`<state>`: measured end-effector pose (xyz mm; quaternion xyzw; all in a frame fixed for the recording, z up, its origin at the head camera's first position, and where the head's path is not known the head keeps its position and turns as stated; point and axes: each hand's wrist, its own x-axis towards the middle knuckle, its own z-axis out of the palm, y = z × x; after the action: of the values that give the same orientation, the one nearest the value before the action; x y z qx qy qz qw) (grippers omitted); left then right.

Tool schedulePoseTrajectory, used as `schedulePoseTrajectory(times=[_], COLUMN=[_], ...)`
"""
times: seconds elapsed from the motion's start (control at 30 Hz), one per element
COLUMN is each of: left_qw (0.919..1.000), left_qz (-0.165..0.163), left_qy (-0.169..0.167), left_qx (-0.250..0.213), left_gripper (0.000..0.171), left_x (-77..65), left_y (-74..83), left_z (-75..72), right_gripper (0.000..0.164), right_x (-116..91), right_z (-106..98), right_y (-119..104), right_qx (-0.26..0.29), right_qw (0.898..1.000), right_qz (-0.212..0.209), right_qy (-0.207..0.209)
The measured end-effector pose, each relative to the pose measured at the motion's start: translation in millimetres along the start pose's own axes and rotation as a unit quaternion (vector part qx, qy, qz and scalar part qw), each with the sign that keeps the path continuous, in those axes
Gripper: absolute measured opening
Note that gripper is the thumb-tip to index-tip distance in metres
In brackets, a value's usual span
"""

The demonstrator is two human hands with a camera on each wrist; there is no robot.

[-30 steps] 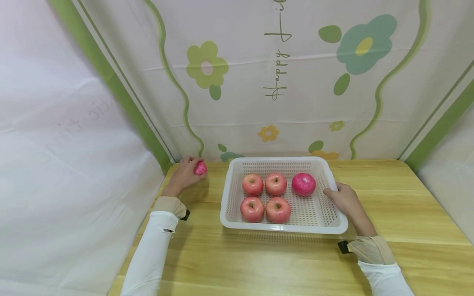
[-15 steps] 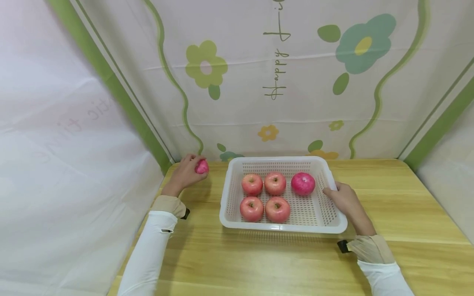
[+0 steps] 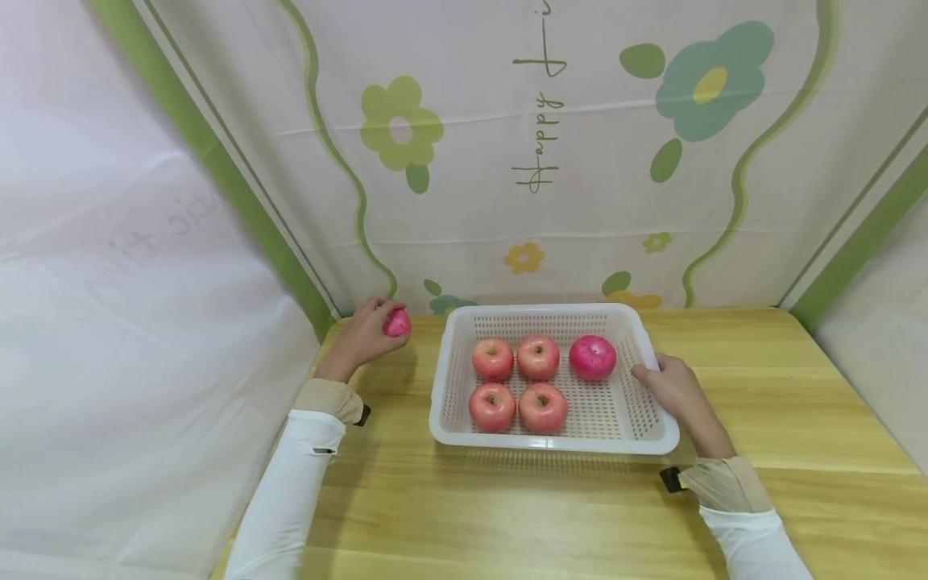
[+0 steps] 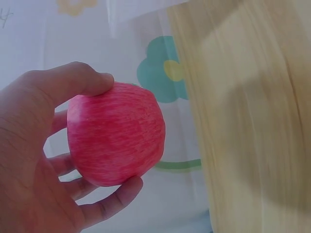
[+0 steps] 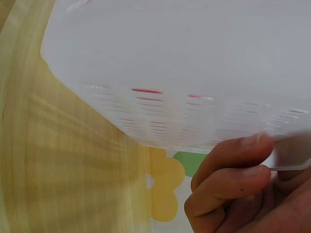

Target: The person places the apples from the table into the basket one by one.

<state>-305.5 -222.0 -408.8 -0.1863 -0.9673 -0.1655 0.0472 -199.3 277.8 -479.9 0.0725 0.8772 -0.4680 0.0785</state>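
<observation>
My left hand point(image 3: 366, 334) holds a pinkish-red apple point(image 4: 116, 133) near the back left of the table, fingers and thumb curled round its sides. In the left wrist view the apple is off the wooden surface. My right hand point(image 3: 673, 390) grips the right rim of a white plastic basket point(image 3: 554, 448), thumb inside and fingers curled outside under the rim, as the right wrist view shows. Inside the basket, several pale red apples point(image 3: 538, 357) sit in two rows on the left. A deeper pink apple point(image 3: 593, 358) lies alone at the back right of the basket.
The basket stands on a wooden table point(image 3: 522, 515), close to its back edge. A white cloth backdrop point(image 3: 464, 201) with printed flowers rises behind the table, and white cloth sides point(image 3: 145, 322) flank it.
My left hand has shifted slightly right and toward the back with the apple. The right hand keeps its grip, and the basket holds its place apart from a slight shift of the view.
</observation>
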Motion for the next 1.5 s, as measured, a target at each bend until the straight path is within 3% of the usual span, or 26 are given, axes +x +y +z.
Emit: schedulePoseTrajectory(times=[0.63,1.03,1.5], left_qw=[0.9995,0.9991,0.9985], left_qz=[0.018,0.04,0.04], left_qy=[-0.024,-0.016,-0.028], left_qx=[0.007,0.006,0.025], left_gripper=[0.063,0.06,0.06], left_x=[8.9,14.8,17.0], left_y=[14.8,32.8,43.5], left_z=[-6.1,-9.1,-10.5], right_gripper=[0.061,0.062,0.061], right_x=[-1,-1,-1], right_z=[1,0,1], right_y=[0,-1,-2], right_qx=[0.005,0.013,0.007], right_qw=[1.0,1.0,1.0], right_qz=[0.003,0.005,0.005], right_qy=[0.0,-0.003,-0.003])
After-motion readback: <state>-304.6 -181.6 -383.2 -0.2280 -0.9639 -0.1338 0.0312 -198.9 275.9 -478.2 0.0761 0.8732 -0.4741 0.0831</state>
